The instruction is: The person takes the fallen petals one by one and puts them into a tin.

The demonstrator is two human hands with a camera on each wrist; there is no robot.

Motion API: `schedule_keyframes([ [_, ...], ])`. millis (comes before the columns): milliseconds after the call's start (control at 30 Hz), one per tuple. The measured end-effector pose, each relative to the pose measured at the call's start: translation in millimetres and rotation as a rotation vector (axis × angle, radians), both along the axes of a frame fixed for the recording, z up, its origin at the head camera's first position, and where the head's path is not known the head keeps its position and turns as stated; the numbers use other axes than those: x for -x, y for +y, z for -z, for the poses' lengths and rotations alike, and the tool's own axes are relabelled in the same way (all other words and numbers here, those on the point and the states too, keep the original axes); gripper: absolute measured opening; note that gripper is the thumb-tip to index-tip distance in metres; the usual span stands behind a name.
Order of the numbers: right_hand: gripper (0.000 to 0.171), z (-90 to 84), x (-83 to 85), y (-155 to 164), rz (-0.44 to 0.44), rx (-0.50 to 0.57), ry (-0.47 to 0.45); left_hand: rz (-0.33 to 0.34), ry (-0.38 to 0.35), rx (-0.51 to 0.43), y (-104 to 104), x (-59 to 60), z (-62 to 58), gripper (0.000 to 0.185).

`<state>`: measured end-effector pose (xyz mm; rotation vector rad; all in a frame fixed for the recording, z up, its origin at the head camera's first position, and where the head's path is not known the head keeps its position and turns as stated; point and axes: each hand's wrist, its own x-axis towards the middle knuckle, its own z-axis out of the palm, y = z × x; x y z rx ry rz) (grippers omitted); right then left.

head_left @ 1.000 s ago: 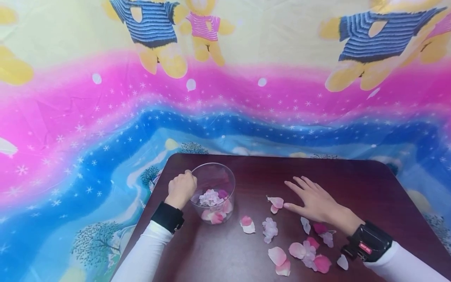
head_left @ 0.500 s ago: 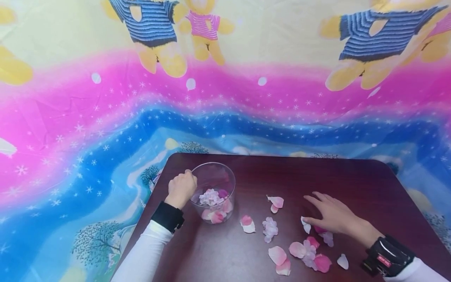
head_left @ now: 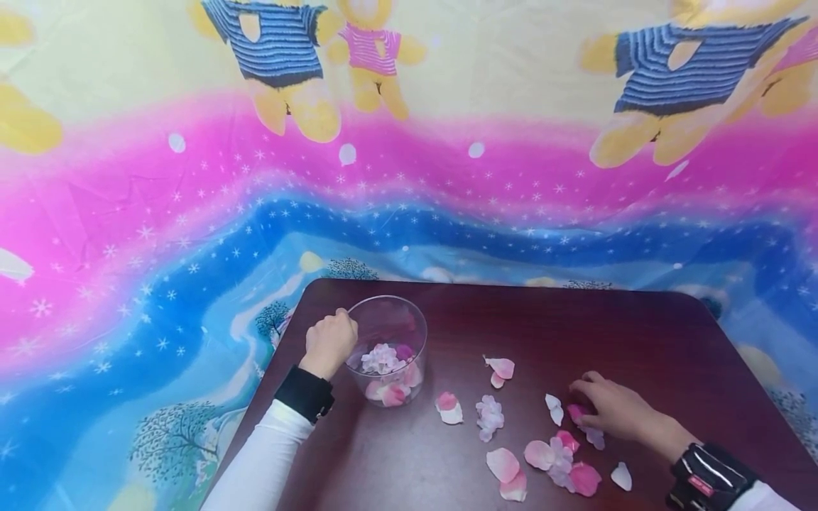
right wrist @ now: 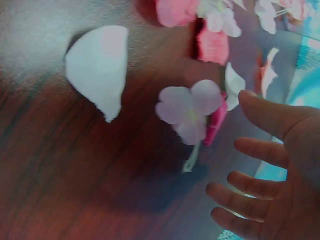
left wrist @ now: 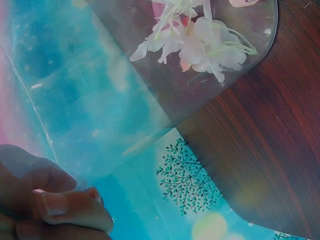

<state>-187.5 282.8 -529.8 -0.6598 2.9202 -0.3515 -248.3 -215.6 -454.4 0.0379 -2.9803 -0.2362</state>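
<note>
In the head view my left hand (head_left: 329,345) grips the rim of a clear round container (head_left: 390,321) by its left side. Pale flowers (head_left: 381,358) and pink petals lie inside it. The left wrist view shows the curled fingers (left wrist: 75,212) and thumb at the container's edge. My right hand (head_left: 615,409) is over a pale lilac flower (head_left: 595,437) and a magenta petal (head_left: 576,411), partly covering them. From the right wrist, its fingers are spread and slightly bent, nothing between them, the thumb tip overlapping a white petal (right wrist: 233,87).
Loose petals and flowers lie on the dark wooden table (head_left: 671,341), among them a lilac bloom (head_left: 489,417), a pink petal (head_left: 503,463), a white petal (head_left: 621,476) and a pink cluster (head_left: 561,461). Behind the table hangs a patterned cloth (head_left: 460,184).
My right hand has moved right and toward me, down over the lilac flower and magenta petal, its fingers bending more. The left hand and container have stayed in place.
</note>
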Motion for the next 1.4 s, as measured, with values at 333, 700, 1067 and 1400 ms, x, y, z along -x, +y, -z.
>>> schedule_keyframes([
  [333,0.028,19.8,1.1,2.8,0.001,0.008,0.031,0.002,0.0,0.007,0.5,0.9,0.1,0.032],
  [700,0.025,20.5,2.6,-2.9,0.052,0.026,0.012,0.008,0.009,0.012,0.5,-0.7,1.5,0.032],
  [1067,0.026,17.7,4.4,-5.7,0.079,0.045,0.029,0.002,-0.009,0.005,1.1,-1.8,-0.6,0.032],
  [1400,0.023,-0.4,8.4,-6.2,0.051,0.087,0.031,0.004,0.0,0.009,-0.1,-1.1,-0.9,0.032],
])
